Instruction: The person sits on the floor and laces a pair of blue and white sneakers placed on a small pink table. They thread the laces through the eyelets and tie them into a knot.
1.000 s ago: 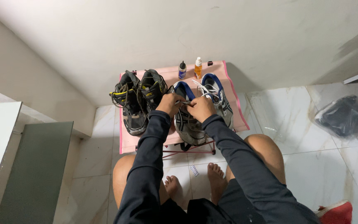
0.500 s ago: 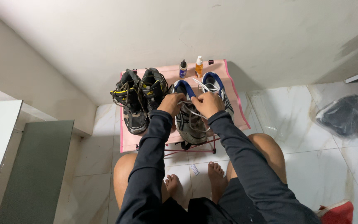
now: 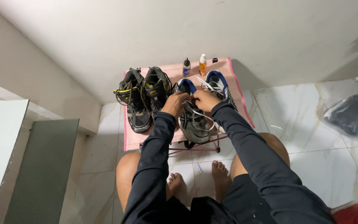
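Over pink table (image 3: 154,139): L hand (image 3: 175,104) + R hand (image 3: 205,99), arms outstretched, fingers pinching white laces (image 3: 195,111) of grey sneaker (image 3: 195,124).

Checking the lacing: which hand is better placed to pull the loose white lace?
Right hand, probably: it sits beside the loose white lace; the left hand is across the grey shoe.

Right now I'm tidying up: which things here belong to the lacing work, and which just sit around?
In use: grey-and-blue shoe, white laces, left hand, right hand.
Idle: black-and-yellow pair, two small bottles, second blue shoe, black bag.
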